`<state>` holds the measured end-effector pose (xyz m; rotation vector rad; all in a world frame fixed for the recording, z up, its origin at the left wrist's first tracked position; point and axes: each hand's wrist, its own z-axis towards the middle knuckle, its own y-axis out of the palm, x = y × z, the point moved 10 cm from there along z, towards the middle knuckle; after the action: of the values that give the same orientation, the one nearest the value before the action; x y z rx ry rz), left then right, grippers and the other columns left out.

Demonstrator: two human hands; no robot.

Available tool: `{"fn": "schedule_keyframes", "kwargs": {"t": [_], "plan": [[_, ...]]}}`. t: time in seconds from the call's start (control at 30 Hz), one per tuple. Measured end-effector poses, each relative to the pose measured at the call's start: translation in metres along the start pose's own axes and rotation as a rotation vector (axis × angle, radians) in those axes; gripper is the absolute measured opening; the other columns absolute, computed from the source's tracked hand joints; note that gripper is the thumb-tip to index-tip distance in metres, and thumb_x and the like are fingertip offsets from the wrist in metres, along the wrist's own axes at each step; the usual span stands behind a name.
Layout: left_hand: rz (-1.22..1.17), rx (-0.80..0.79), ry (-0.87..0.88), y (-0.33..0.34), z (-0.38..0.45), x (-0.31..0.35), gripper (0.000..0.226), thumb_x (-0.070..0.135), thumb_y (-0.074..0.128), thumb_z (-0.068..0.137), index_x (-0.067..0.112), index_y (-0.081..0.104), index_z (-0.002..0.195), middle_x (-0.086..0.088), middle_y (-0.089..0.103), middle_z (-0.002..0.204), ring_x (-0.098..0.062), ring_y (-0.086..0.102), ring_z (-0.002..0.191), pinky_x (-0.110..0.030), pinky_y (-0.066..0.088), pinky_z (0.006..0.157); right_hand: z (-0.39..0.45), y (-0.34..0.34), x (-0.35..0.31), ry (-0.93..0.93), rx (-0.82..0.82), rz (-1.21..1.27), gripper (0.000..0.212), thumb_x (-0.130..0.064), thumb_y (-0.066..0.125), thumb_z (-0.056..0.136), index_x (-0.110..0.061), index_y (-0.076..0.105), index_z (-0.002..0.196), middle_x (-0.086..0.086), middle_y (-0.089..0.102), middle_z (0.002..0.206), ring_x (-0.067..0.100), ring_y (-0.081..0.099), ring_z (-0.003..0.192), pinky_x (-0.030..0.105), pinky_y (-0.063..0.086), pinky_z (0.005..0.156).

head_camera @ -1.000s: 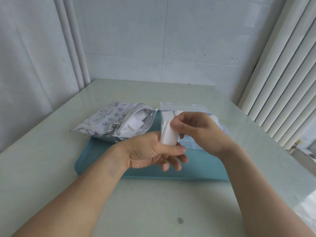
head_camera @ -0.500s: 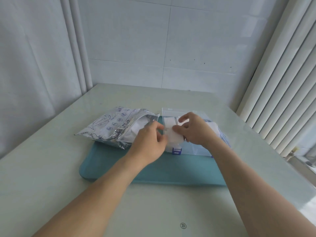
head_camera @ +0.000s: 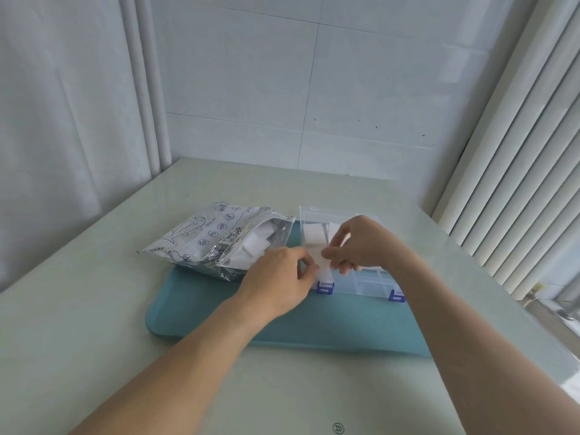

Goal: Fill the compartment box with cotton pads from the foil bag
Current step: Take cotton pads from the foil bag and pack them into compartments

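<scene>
A clear compartment box [head_camera: 370, 284] with blue latches stands on a teal tray [head_camera: 314, 324], its lid raised at the back. White cotton pads [head_camera: 314, 235] fill its far-left compartments. Both hands hold one white cotton pad [head_camera: 323, 268] over the box's front-left corner: my left hand [head_camera: 279, 277] pinches its left edge, my right hand [head_camera: 357, 243] pinches its right side from above. To the left lies the silver foil bag [head_camera: 207, 237], printed with a fish, open toward the box, with more white pads [head_camera: 255, 243] showing at its mouth.
The tray lies on a pale green glossy table [head_camera: 94, 309]. A tiled wall and curtain stand behind and left, vertical blinds on the right. My forearms cross the near table from the bottom edge.
Both hands carried the pad forward from above the tray's near side to the box's front-left corner. My left hand turned over from palm-up to pinching the pad's edge.
</scene>
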<state>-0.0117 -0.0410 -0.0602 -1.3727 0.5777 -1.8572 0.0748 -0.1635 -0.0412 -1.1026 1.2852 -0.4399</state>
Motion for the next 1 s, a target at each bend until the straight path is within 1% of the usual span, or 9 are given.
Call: {"fn": "schedule_keyframes", "kwargs": {"t": [0.1, 0.23, 0.33, 0.5, 0.6, 0.7, 0.8, 0.93, 1.0], "plan": [[0.026, 0.031, 0.009, -0.001, 0.002, -0.001, 0.024, 0.039, 0.057, 0.097, 0.023, 0.068, 0.11, 0.0, 0.066, 0.096, -0.022, 0.061, 0.087, -0.037, 0.052, 0.082, 0.0, 0.004, 0.006, -0.004, -0.015, 0.094, 0.018, -0.021, 0.079, 0.08, -0.01, 0.069, 0.09, 0.003, 0.076, 0.07, 0.014, 0.062, 0.054, 0.027, 0.052, 0.066], [0.034, 0.073, 0.009, -0.007, 0.002, -0.004, 0.024, 0.036, 0.06, 0.095, 0.02, 0.07, 0.11, 0.003, 0.071, 0.089, -0.022, 0.063, 0.084, -0.036, 0.053, 0.077, 0.006, 0.017, 0.005, -0.06, 0.059, 0.107, 0.016, -0.023, 0.081, 0.077, -0.015, 0.069, 0.082, 0.001, 0.075, 0.066, 0.012, 0.061, 0.052, 0.028, 0.053, 0.066], [0.05, 0.05, 0.017, -0.006, 0.002, -0.003, 0.021, 0.037, 0.059, 0.096, 0.021, 0.07, 0.105, 0.003, 0.07, 0.091, -0.02, 0.06, 0.081, -0.038, 0.053, 0.077, 0.004, 0.013, -0.01, -0.171, 0.051, -0.05, 0.011, -0.029, 0.078, 0.083, -0.021, 0.072, 0.082, -0.004, 0.073, 0.063, 0.005, 0.061, 0.048, 0.024, 0.05, 0.059], [0.068, 0.0, 0.032, -0.007, 0.002, 0.002, 0.019, 0.034, 0.057, 0.097, 0.024, 0.068, 0.108, 0.003, 0.07, 0.093, -0.02, 0.058, 0.079, -0.037, 0.052, 0.076, -0.001, 0.019, -0.036, -0.296, -0.054, -0.215, 0.017, -0.034, 0.076, 0.085, -0.036, 0.079, 0.101, -0.007, 0.074, 0.084, 0.01, 0.063, 0.076, 0.026, 0.053, 0.072], [0.102, 0.027, 0.015, -0.016, 0.0, 0.003, 0.022, 0.036, 0.055, 0.098, 0.025, 0.069, 0.11, 0.003, 0.073, 0.087, -0.023, 0.065, 0.082, -0.039, 0.054, 0.073, 0.004, 0.029, -0.044, -0.274, -0.113, -0.355, 0.017, -0.036, 0.071, 0.088, -0.033, 0.08, 0.103, -0.004, 0.075, 0.079, 0.007, 0.062, 0.072, 0.024, 0.05, 0.072], [0.047, 0.351, 0.098, -0.056, -0.005, 0.013, 0.011, 0.027, 0.059, 0.094, 0.023, 0.068, 0.092, 0.005, 0.068, 0.069, -0.021, 0.061, 0.062, -0.036, 0.052, 0.06, 0.006, 0.03, -0.053, -0.245, -0.153, -0.461, 0.022, -0.037, 0.075, 0.085, -0.031, 0.078, 0.106, -0.014, 0.067, 0.074, 0.001, 0.057, 0.073, 0.023, 0.048, 0.081], [0.008, 0.67, 0.146, -0.102, -0.015, 0.012, 0.007, 0.027, 0.063, 0.088, 0.02, 0.064, 0.087, 0.009, 0.059, 0.066, -0.018, 0.054, 0.061, -0.03, 0.045, 0.056, 0.007, 0.03, -0.058, -0.248, -0.134, -0.528, 0.033, -0.039, 0.08, 0.082, -0.026, 0.076, 0.111, -0.004, 0.072, 0.103, 0.016, 0.064, 0.101, 0.032, 0.052, 0.094], [0.239, 0.409, -0.061, -0.096, 0.01, -0.042, 0.04, 0.042, 0.072, 0.082, 0.017, 0.064, 0.112, -0.002, 0.061, 0.102, -0.028, 0.054, 0.101, -0.04, 0.045, 0.085, 0.003, 0.025, -0.058, -0.246, -0.078, -0.514, 0.035, -0.035, 0.081, 0.081, -0.021, 0.075, 0.112, -0.002, 0.074, 0.109, 0.015, 0.066, 0.103, 0.032, 0.054, 0.093], [0.239, 0.291, -0.192, -0.091, 0.013, -0.071, 0.026, 0.045, 0.066, 0.085, 0.023, 0.067, 0.099, 0.003, 0.066, 0.093, -0.03, 0.058, 0.101, -0.038, 0.047, 0.082, 0.001, 0.026, -0.058, -0.252, -0.098, -0.487, 0.036, -0.033, 0.08, 0.083, -0.019, 0.074, 0.114, -0.004, 0.075, 0.108, 0.01, 0.063, 0.095, 0.025, 0.051, 0.088]]}}
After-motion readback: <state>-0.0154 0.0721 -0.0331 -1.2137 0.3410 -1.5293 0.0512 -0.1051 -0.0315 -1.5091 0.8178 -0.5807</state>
